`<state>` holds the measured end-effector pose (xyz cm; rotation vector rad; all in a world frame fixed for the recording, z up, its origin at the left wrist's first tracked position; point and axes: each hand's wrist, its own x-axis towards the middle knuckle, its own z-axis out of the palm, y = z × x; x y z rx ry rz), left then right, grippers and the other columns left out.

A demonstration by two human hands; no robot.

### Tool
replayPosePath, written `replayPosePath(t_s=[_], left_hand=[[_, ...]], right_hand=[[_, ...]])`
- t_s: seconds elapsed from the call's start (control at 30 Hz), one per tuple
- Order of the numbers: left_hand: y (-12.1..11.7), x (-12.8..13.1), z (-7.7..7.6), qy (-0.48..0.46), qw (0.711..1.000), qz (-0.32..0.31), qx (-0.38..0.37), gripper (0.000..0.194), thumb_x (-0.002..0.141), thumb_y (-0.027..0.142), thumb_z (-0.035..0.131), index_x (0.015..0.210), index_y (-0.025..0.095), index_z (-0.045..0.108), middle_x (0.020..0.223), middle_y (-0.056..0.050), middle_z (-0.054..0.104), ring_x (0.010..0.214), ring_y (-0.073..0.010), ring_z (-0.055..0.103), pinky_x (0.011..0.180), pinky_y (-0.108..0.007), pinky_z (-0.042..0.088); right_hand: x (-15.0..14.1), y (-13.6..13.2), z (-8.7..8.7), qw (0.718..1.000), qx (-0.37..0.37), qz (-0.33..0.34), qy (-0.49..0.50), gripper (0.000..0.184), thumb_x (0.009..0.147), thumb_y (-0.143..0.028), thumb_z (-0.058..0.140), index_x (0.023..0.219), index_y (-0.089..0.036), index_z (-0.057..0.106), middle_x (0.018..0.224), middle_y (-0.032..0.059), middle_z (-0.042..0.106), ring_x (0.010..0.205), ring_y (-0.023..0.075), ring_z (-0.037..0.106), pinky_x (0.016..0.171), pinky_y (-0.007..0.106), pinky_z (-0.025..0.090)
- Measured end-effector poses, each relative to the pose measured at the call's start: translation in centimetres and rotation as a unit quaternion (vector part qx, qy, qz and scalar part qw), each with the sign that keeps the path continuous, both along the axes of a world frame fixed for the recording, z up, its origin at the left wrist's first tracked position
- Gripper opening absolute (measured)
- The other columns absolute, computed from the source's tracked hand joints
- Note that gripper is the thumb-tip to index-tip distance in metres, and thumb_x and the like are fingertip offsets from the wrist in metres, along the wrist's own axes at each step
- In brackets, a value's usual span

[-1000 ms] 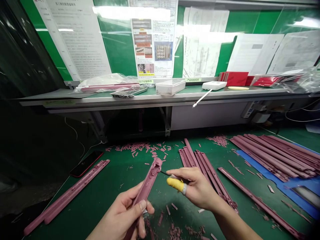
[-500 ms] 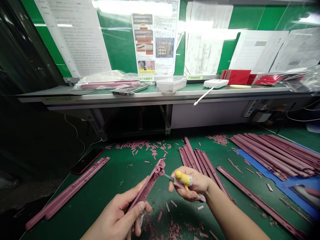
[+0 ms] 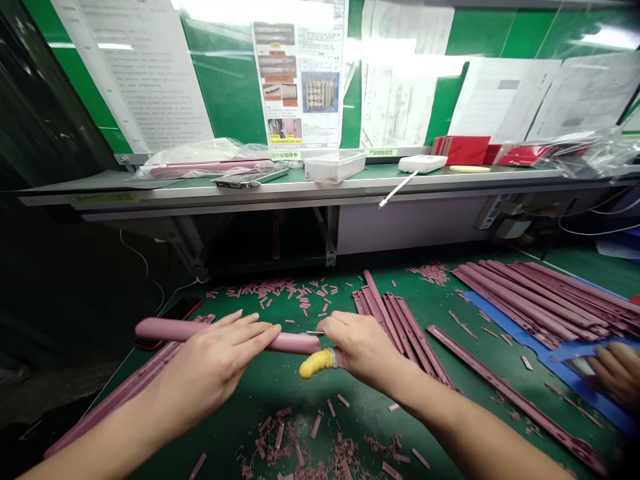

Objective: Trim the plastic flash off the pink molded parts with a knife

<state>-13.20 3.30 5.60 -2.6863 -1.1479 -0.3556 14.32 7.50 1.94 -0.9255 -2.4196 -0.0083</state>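
My left hand [image 3: 213, 360] wraps over a long pink plastic rail [image 3: 295, 343], with its rounded side facing up. My right hand [image 3: 357, 347] is at the rail's right end and pinches a small metal blade [image 3: 314, 332], whose thin tip lies just above that end. A yellow finger cot [image 3: 316, 364] covers one finger of my right hand, and a ring sits at its base. The middle of the rail is hidden under my left hand.
Several pink rails [image 3: 385, 320] lie on the green bench mat beyond my hands, and many more are stacked on a blue mat [image 3: 545, 357] at right. Pink scraps [image 3: 280, 288] are scattered about. A co-worker's hand [image 3: 617, 373] shows at the right edge.
My left hand has turned the rail over and laid it nearly level, rounded side up, with the hand now on top. My right hand has moved left to the rail's end.
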Motion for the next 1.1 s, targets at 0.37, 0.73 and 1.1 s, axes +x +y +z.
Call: replayPosePath(t_s=[0.37,0.73,1.1], left_hand=[[-0.4,0.2,4.1,0.115,0.981,-0.084,0.135,0.058,0.084,0.001,0.042,0.14,0.017,0.044,0.136,-0.005,0.056,0.127,-0.0259,0.048,0.115,-0.048,0.023],[-2.2,0.4,1.6,-0.062,0.997,-0.044,0.022,0.065,0.088,0.013,0.051,0.147,0.028,0.029,0.13,-0.001,0.061,0.115,-0.017,0.06,0.103,-0.028,0.045],[-5.4,3.3,-1.9,-0.243,0.96,0.039,-0.137,0.059,0.085,0.023,0.06,0.141,0.032,0.042,0.13,-0.001,0.061,0.107,-0.0267,0.064,0.09,-0.03,0.055]], right_hand=[[0.6,-0.3,2.4,0.986,0.126,0.027,-0.104,0.012,0.09,-0.024,0.057,0.081,-0.018,0.053,0.068,-0.002,0.055,0.058,0.0125,0.044,0.05,0.028,0.015],[0.9,-0.9,3.7,0.978,0.198,0.061,-0.034,0.032,0.097,-0.016,0.034,0.071,-0.017,0.053,0.059,0.0002,0.05,0.053,0.0136,0.038,0.051,0.029,0.022],[0.9,-1.0,2.9,0.979,0.2,0.042,-0.013,0.035,0.095,-0.018,0.035,0.065,-0.018,0.051,0.057,-0.0002,0.046,0.052,0.0131,0.033,0.051,0.029,0.02]])
